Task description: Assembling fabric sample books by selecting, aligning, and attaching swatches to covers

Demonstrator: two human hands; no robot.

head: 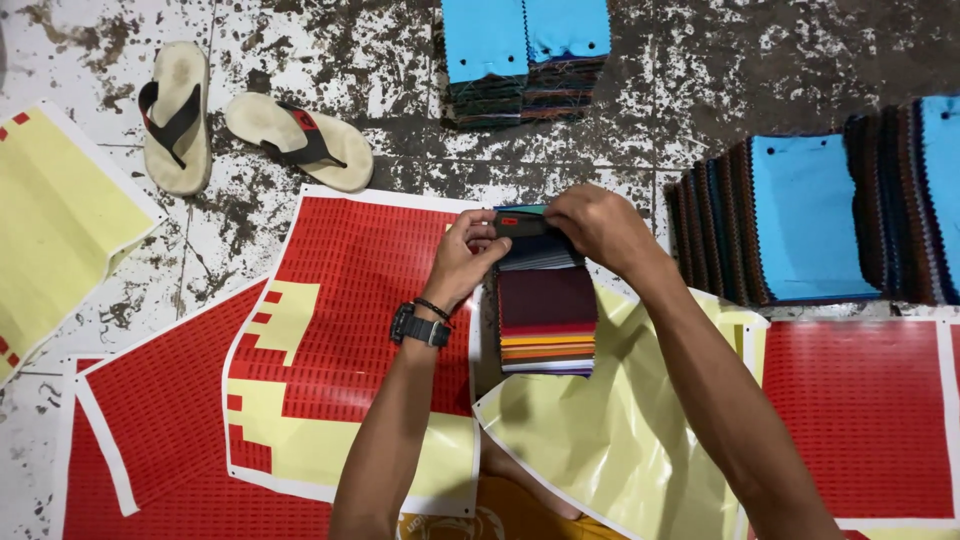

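The left hand (468,255) is closed on the near left corner of a stack of fabric samples (545,310); its fingers pinch the top edge of the stack, and a black watch (420,327) sits on the wrist. The right hand (598,225) is also closed on the same stack; it grips the upper end from the right side, with the fingers curled over the top, touching a small red sticker (510,220) on the dark top piece. The stack lies on the floor between the two forearms; its layers show as bands of dark red, red, orange, yellow and pale colours towards the person, and darker blue-grey ones under the hands.

Under and around the stack there are large sheets; a red and yellow sheet (350,330) is to the left, partly peeled so the yellow backing shows, and a pale yellow sheet (620,430) lies curled below the stack. Another red sheet (865,415) is at the right, and one more yellow sheet (55,215) is at the far left edge.

On the dirty tiled floor (330,50), a pair of sandals (250,125) lies at the top left, well apart from the hands. Piles of fabric pieces with blue tops stand at the top centre (525,55) and at the right (810,215).
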